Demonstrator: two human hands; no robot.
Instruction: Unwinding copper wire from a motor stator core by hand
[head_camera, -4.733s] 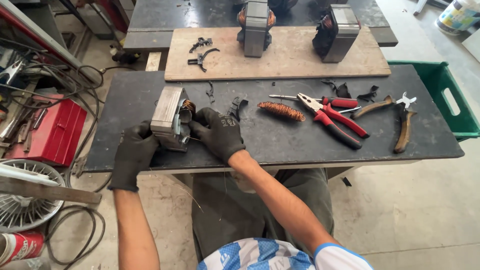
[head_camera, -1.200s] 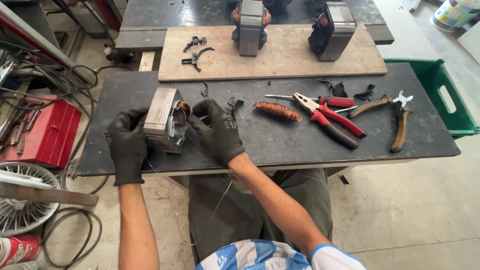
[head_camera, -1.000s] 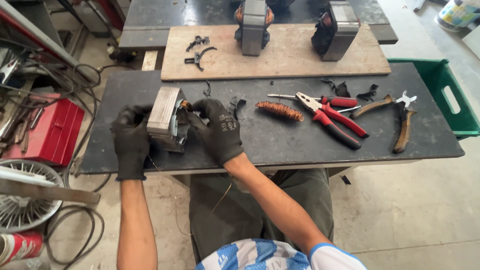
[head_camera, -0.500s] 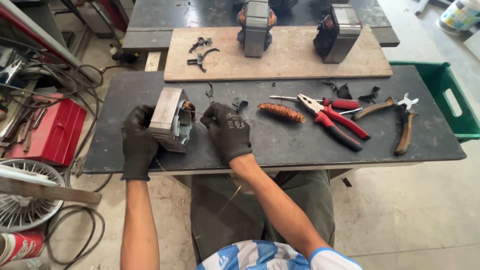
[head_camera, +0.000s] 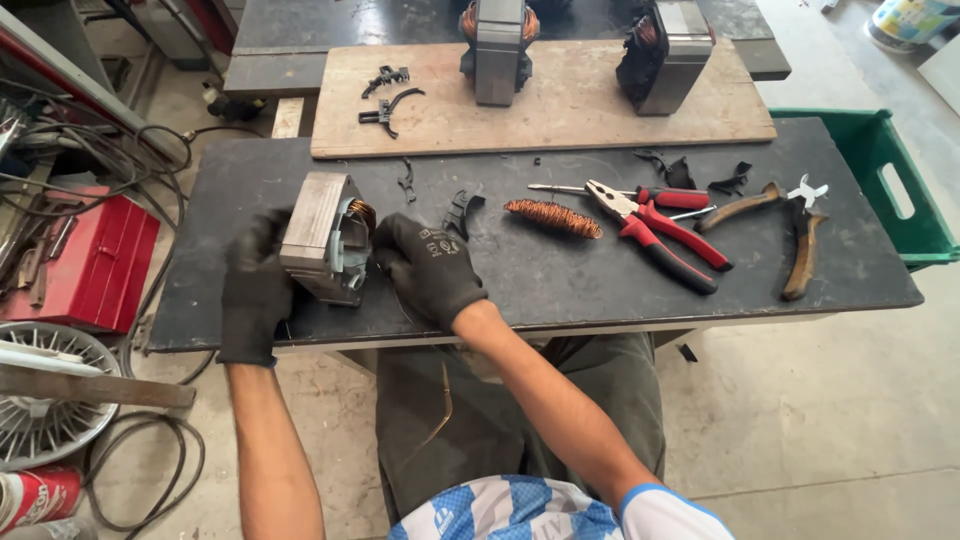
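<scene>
- black knit gloves cover both hands; the left hand (head_camera: 255, 285) wraps round the far-left side of a grey laminated steel motor stator with copper windings (head_camera: 325, 238), fingers closed on its outer face.
- the right hand (head_camera: 428, 268) presses against the stator's right end, fingers curled at the winding side; whether it pinches a wire there i cannot tell.
- the stator stands tilted on the near-left part of the dark rubber-topped workbench (head_camera: 560, 290), close to the front edge, between the two hands.
- just right of the right hand lies a small black plastic clip (head_camera: 460, 210), and beyond it a loose bundle of copper wire (head_camera: 553, 218).
- red-handled combination pliers (head_camera: 655, 232) lie further right, crossing a red-handled screwdriver (head_camera: 640, 195); near the right end sit brown-handled cutters (head_camera: 795, 235).
- a pale wooden board (head_camera: 570, 110) lies across the back of the bench and carries two more upright motor stators (head_camera: 497, 45) plus some small black metal brackets (head_camera: 385, 95).
- a green plastic crate (head_camera: 900, 190) hangs off the bench's right end.
- on the floor to the left are a red metal toolbox (head_camera: 95, 260) and a white fan grille (head_camera: 45, 400).
</scene>
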